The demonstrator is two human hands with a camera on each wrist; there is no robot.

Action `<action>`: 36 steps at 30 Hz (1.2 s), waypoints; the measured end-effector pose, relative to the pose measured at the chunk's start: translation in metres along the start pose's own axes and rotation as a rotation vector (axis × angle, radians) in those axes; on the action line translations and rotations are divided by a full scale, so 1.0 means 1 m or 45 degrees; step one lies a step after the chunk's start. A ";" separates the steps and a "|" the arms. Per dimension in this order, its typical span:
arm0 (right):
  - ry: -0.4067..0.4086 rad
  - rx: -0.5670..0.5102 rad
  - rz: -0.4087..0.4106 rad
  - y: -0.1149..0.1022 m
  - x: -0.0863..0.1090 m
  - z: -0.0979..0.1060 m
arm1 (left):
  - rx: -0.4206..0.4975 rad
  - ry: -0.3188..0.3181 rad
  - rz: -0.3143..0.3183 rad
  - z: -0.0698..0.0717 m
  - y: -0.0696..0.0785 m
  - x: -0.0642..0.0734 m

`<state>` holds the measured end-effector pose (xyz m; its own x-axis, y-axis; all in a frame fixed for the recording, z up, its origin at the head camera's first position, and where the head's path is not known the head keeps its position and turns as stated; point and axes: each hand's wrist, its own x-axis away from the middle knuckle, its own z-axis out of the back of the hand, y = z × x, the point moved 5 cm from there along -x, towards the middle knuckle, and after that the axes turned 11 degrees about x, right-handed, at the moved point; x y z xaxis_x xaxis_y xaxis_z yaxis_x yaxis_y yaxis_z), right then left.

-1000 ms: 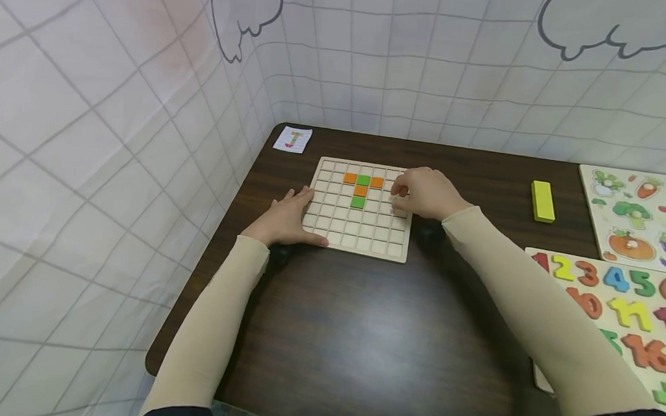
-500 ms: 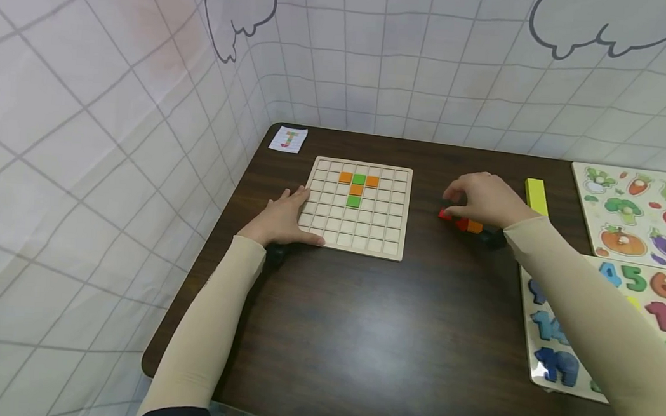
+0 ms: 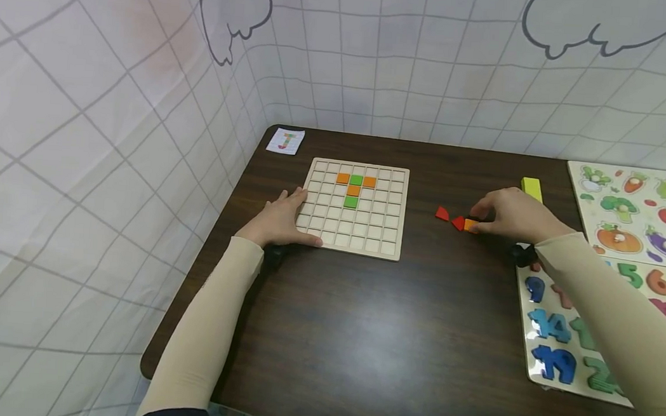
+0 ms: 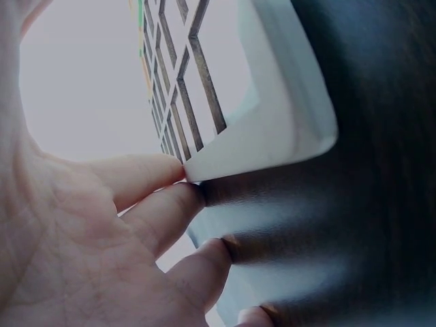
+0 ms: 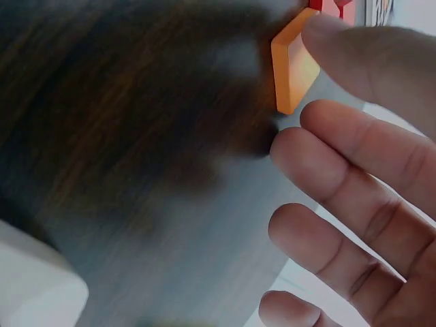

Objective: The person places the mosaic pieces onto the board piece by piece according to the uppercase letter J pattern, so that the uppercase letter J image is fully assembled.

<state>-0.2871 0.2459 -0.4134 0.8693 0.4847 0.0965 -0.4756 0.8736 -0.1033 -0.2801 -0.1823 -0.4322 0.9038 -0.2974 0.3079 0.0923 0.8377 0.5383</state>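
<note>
My left hand (image 3: pixel 277 221) rests against the left side of a pale wooden grid board (image 3: pixel 357 235). Its thumb lies at the front edge, and in the left wrist view the fingertips (image 4: pixel 170 201) touch the rim near a corner. Orange and green square tiles (image 3: pixel 351 201) sit in the board's upper cells. Right of the board, my right hand (image 3: pixel 516 214) is over an orange tile (image 3: pixel 469 224) on the table. In the right wrist view the thumb touches that tile (image 5: pixel 293 65), while the other fingers (image 5: pixel 310 160) stay apart from it. Two red pieces (image 3: pixel 443 213) lie beside it.
A small card (image 3: pixel 285 141) with a coloured J-like figure lies at the back left. Behind the right hand is a yellow block (image 3: pixel 531 188). A vegetable puzzle board (image 3: pixel 590 217) and a number puzzle board (image 3: pixel 537 370) occupy the right, partly under the right forearm.
My right hand has left the board's right side and moved right, past the red pieces, to the orange tile. The left hand stays at the board, whose tiles look the same.
</note>
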 end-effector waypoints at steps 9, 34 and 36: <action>-0.007 0.065 0.088 -0.010 -0.002 0.001 | -0.008 0.015 -0.005 -0.001 -0.002 -0.002; 0.125 -0.035 0.187 -0.087 -0.058 0.006 | 0.008 0.023 -0.002 -0.001 -0.002 -0.002; 0.128 -0.035 0.203 -0.098 -0.065 0.005 | 0.008 0.024 0.002 -0.002 -0.004 -0.001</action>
<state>-0.2974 0.1285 -0.4050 0.7928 0.6090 -0.0229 -0.6059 0.7837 -0.1365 -0.2810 -0.1840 -0.4359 0.9117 -0.2875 0.2935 0.0885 0.8350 0.5431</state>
